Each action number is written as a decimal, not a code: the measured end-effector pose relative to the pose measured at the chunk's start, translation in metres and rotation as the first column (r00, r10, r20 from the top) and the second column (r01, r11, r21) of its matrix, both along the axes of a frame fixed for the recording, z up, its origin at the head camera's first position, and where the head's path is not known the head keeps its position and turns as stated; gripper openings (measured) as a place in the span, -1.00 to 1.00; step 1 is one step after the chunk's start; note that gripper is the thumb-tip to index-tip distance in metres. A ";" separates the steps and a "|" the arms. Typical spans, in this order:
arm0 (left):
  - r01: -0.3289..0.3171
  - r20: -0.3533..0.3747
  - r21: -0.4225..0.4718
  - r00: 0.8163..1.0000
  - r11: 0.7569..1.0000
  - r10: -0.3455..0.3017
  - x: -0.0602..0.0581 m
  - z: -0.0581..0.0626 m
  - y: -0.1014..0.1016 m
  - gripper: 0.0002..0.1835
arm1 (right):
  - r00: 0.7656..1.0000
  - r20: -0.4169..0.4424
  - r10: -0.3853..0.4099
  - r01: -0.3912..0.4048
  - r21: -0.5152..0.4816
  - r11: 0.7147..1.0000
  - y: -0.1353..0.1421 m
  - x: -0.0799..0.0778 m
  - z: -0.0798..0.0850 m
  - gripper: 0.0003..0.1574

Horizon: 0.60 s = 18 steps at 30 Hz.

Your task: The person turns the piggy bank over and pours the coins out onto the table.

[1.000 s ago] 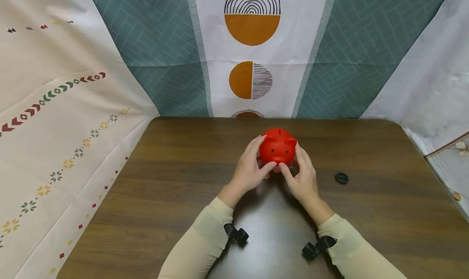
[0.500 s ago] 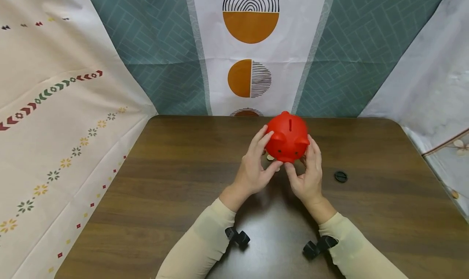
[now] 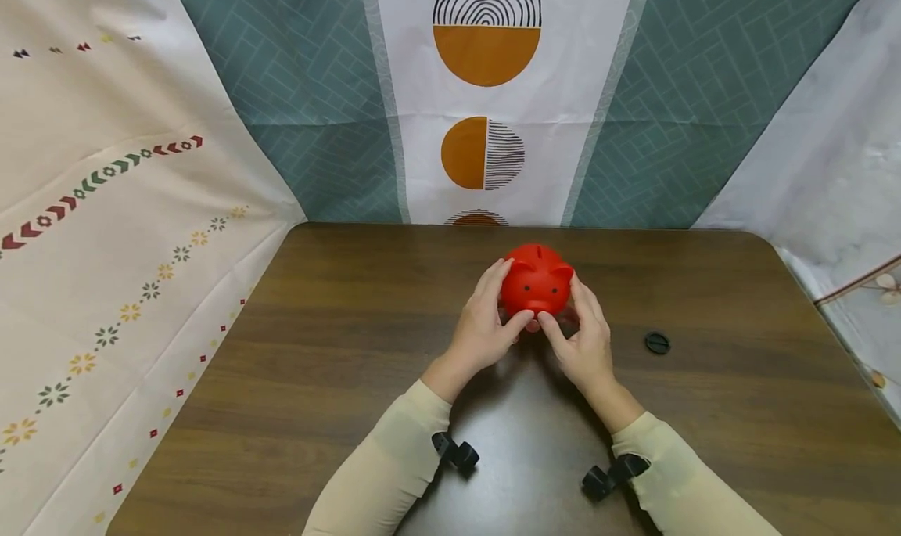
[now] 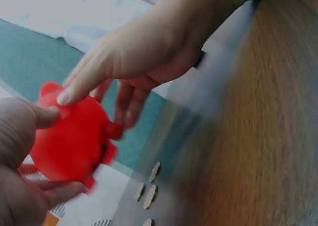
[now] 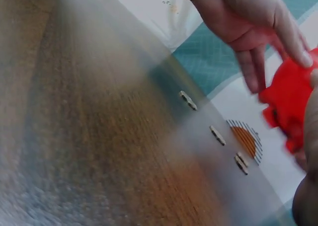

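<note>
A red piggy bank [image 3: 536, 282] is held off the table between two hands, its face toward the head camera and its coin slot on top. My left hand [image 3: 480, 331] grips its left side, thumb at the snout. On the other side, my right hand [image 3: 586, 347] grips it the same way, the thumbs close together. The left wrist view shows the piggy bank [image 4: 74, 141] blurred, with its feet and a dark opening on the underside. Several coins [image 4: 150, 196] lie on the table below it; in the head view the hands and bank hide them.
A round black stopper [image 3: 658, 343] lies on the brown wooden table [image 3: 281, 379], right of the hands. Patterned cloths hang behind the table [image 3: 317, 90] and along its left [image 3: 105, 285] and right sides. Black wrist cameras [image 3: 457, 452] sit on both sleeves.
Half a second ago both hands had lifted the piggy bank and tipped it forward, showing its top and coins beneath. Now it is lower again with its face showing. The stopper has stayed put.
</note>
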<state>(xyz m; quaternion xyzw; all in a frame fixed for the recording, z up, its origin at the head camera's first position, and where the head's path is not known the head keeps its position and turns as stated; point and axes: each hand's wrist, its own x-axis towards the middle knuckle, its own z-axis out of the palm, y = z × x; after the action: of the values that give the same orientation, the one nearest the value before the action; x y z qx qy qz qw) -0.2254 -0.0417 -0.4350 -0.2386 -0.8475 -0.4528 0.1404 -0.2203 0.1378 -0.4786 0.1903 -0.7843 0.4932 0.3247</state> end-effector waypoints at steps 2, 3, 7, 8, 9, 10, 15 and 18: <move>0.054 -0.138 0.040 0.989 0.998 -0.048 0.002 0.004 0.002 -0.16 | 0.993 -0.119 -0.004 -0.002 -0.051 0.999 -0.001 0.000 0.004 -0.10; 0.086 -0.219 0.057 0.973 0.995 -0.072 0.003 0.006 0.003 -0.17 | 0.983 -0.182 -0.011 -0.002 -0.072 0.997 -0.002 0.000 0.007 -0.10; 0.129 -0.353 0.083 0.931 0.988 -0.092 0.006 0.013 0.005 -0.18 | 0.963 -0.269 -0.016 -0.008 -0.088 0.996 -0.004 -0.002 0.014 -0.06; 0.110 -0.314 0.088 0.946 0.990 -0.077 0.005 0.012 0.005 -0.19 | 0.972 -0.234 -0.009 -0.009 -0.074 0.997 -0.004 -0.002 0.013 -0.08; 0.084 -0.249 0.090 0.967 0.992 -0.059 0.005 0.011 0.004 -0.19 | 0.984 -0.180 -0.004 -0.005 -0.052 0.999 -0.004 -0.002 0.010 -0.09; 0.054 -0.168 0.088 0.985 0.995 -0.038 0.005 0.009 0.003 -0.19 | 0.993 -0.122 -0.003 -0.001 -0.029 1.000 -0.003 -0.002 0.007 -0.07; 0.003 0.061 0.068 0.998 0.998 -0.007 0.002 0.003 0.001 -0.18 | 0.999 0.039 -0.022 0.021 0.014 1.000 -0.001 0.000 -0.003 0.09; 0.017 0.054 0.079 0.998 0.997 -0.022 -0.001 0.000 0.003 -0.17 | 0.999 0.043 -0.011 0.012 -0.007 1.000 0.002 0.000 -0.003 0.09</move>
<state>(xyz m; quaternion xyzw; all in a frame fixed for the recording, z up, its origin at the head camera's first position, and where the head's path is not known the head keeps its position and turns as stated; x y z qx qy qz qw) -0.2263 -0.0384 -0.4353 -0.2286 -0.8302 -0.4937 0.1219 -0.2207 0.1394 -0.4819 0.1740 -0.7904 0.4981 0.3113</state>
